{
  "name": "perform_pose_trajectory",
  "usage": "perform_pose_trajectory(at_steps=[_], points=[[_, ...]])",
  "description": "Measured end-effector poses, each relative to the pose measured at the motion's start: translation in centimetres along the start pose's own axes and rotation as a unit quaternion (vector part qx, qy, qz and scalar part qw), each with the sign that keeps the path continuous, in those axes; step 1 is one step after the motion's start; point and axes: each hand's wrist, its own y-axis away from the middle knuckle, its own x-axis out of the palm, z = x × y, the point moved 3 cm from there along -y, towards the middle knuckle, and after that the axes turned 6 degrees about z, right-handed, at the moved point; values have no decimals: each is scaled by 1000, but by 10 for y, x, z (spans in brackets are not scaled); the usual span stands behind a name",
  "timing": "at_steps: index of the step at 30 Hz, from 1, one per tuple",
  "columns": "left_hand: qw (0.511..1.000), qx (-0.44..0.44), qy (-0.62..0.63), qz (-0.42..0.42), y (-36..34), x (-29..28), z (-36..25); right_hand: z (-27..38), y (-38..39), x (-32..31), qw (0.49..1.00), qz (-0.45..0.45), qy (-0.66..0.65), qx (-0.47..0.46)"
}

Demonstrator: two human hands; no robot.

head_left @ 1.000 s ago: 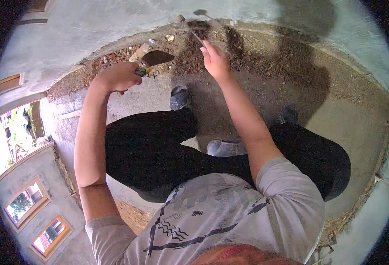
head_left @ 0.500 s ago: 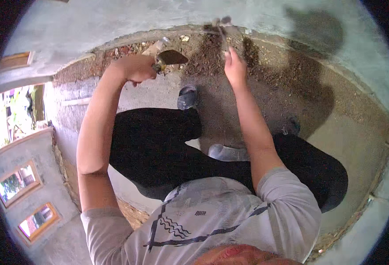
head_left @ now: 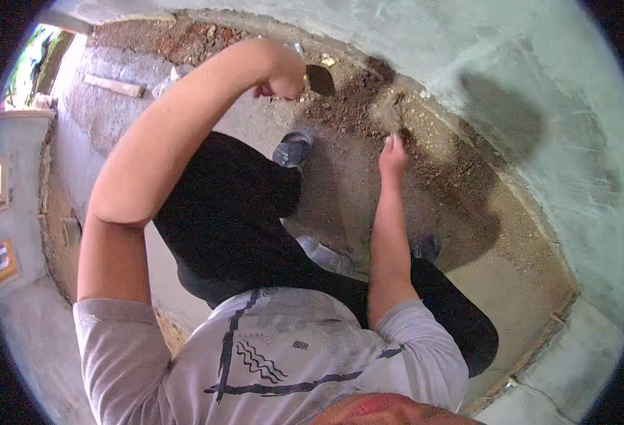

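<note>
My left hand is closed on the handle of a trowel, whose dark blade is held over the strip of soil and small stones along the wall's foot. My right hand grips a thin tool, blurred at its far end, above the same rubble. Below my hands, my black-trousered legs are bent and spread, with grey footwear on the concrete floor.
A plastered grey wall curves across the top and right. A short wooden plank lies at the upper left near a bright opening. Wooden-framed windows are in the left wall. A cable runs at the lower right.
The view has turned, so walls and floor sit rotated. My left hand has moved up and rightward in the picture; my right hand, still on the blurred tool, appears lower and further right.
</note>
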Motion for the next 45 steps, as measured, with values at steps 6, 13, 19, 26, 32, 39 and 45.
perform_pose_trajectory(at_steps=[6,13,19,26,32,39,45], points=[[1000,-13,24,-6,-4,-2,-8,52,-27,-49,970,-164,-88,-158],[999,-3,23,31,2,-7,-11,2,5,24,995,90,47,25],[999,-46,14,9,4,3,0,41,-8,0,997,-45,-14,-64],[998,-45,19,29,2,2,3,75,-34,-13,954,-164,-67,-244],[999,-35,32,19,12,1,6,6,5,55,999,-34,31,-28],[997,-60,23,42,13,7,12,59,-21,4,994,-87,-18,-63],[999,-37,-4,34,11,2,3,65,-31,-11,977,-163,-50,-128]])
